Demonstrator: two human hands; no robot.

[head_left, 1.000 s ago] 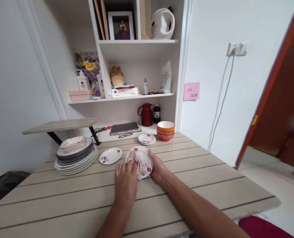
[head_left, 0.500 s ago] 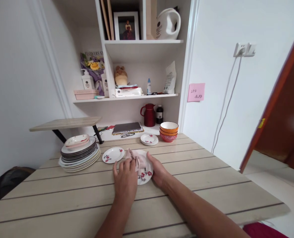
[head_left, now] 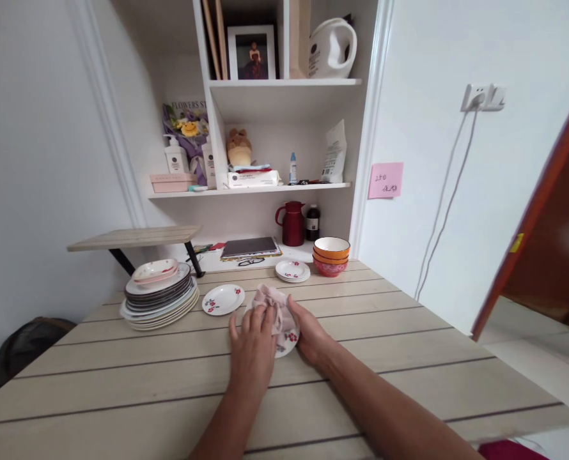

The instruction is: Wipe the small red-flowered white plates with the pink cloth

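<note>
A small white plate with red flowers is in front of me, over the middle of the table. My right hand grips its right rim, thumb at the upper edge. Bunched on the plate's face is a pale pink cloth, which covers most of it. My left hand presses on this cloth with its fingers closed over the folds. Just left of my hands lies another flowered plate on the table. Whether the held plate touches the tabletop cannot be seen.
Small plates are stacked behind my hands, beside nested bowls. A tall stack of plates with pink dishes on top stands left, by a raised wooden shelf. Farther back are a laptop, glasses and a red jug.
The cloth has shifted on the plate and now spreads over more of it, with my left hand moving along. My right hand keeps its hold on the rim. The view has shifted slightly.
</note>
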